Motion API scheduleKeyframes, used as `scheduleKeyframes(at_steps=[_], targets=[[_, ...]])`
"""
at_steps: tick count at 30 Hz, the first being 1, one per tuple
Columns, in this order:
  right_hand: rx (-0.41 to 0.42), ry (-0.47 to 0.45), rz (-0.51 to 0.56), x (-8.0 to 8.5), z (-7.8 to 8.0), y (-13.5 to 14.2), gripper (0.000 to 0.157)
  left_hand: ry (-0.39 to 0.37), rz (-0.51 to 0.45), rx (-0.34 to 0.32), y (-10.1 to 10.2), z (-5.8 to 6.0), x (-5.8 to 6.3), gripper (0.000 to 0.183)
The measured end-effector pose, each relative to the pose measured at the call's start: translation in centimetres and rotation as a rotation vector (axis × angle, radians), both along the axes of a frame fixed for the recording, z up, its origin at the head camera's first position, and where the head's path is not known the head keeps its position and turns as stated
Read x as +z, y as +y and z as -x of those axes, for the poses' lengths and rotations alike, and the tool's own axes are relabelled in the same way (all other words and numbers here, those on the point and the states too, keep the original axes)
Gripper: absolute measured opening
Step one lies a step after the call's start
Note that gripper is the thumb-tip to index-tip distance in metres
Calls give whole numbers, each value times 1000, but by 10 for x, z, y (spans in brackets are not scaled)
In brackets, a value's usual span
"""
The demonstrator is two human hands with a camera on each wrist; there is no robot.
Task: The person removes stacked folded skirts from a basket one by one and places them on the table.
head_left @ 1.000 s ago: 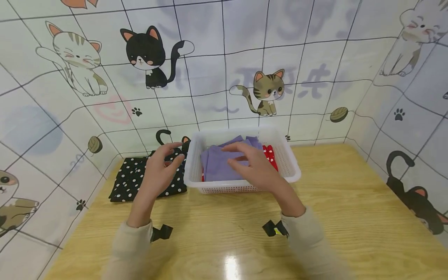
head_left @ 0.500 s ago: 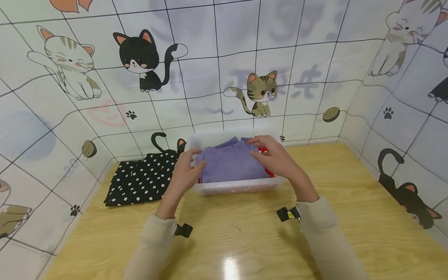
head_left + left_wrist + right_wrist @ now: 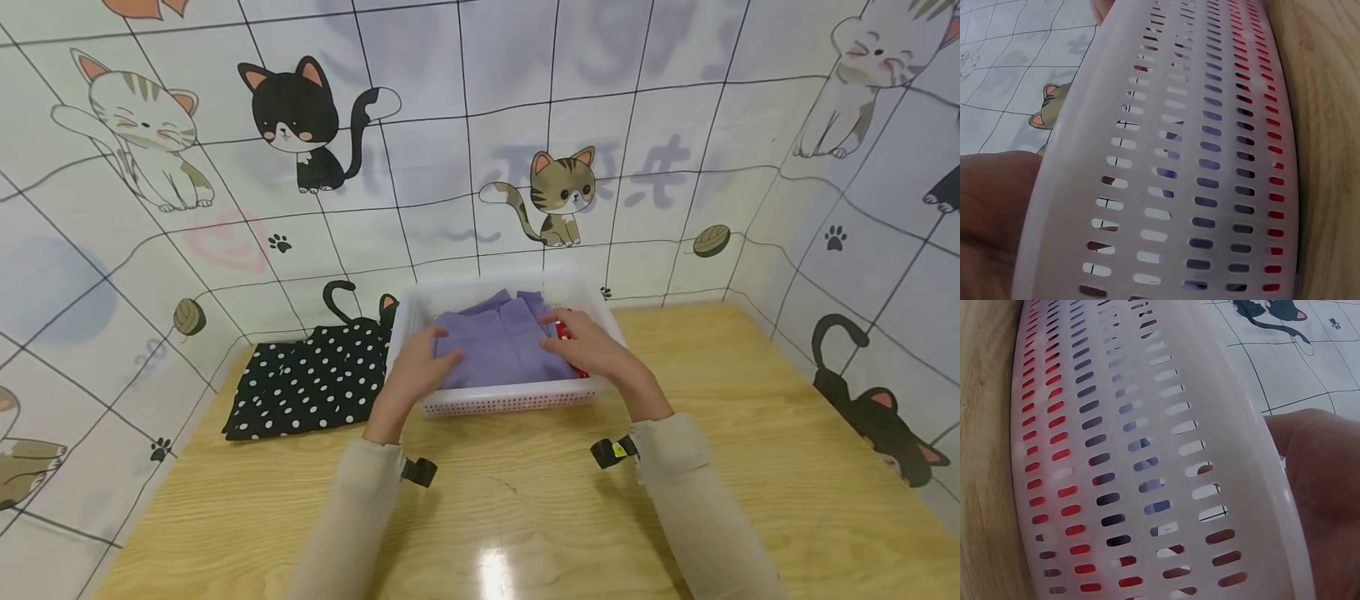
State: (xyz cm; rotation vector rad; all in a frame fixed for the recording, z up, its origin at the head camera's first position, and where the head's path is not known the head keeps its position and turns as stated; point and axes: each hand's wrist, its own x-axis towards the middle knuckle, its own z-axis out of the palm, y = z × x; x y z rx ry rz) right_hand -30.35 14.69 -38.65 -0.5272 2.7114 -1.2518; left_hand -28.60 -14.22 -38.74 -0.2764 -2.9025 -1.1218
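A white perforated plastic basket (image 3: 517, 396) stands against the wall, with a folded purple cloth (image 3: 495, 346) lying inside. Under its right side peeks a red cloth with white dots (image 3: 564, 323); red also shows through the lower slots in both wrist views. My left hand (image 3: 418, 368) reaches over the basket's left side, fingers apart from the thumb, fingertips at the cloth's left edge. Over the opposite side, my right hand (image 3: 592, 343) has its fingertips at the cloth's right edge. Basket walls hide the fingers in both wrist views.
A folded black cloth with white polka dots (image 3: 307, 387) lies left of the basket, close to it. The wooden table (image 3: 510, 492) ends at walls covered with a cat-print sheet (image 3: 442, 150) at the back and sides.
Both hands have spread from left of and over the basket to its two sides, the left moving right and the right shifting right. They have since lowered toward the purple cloth.
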Motion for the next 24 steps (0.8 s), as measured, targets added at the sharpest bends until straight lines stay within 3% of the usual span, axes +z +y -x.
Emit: scheduleKeyframes(at_steps=[5, 8, 14, 17, 24], targets=[[-36, -57, -39, 1, 0, -3, 54, -107, 48, -22, 3, 7, 0, 59], [-56, -84, -58, 0, 0, -4, 54, -129, 105, -21, 5, 9, -1, 62], [-99, -118, -75, -1, 0, -5, 52, -182, 131, 31, 8, 9, -1, 72], [-93, -127, -59, 0, 1, -4, 51, -182, 147, 44, 9, 10, -3, 74], [-82, -184, 19, 3, 1, -2, 50, -183, 158, 3, 9, 10, -2, 66]])
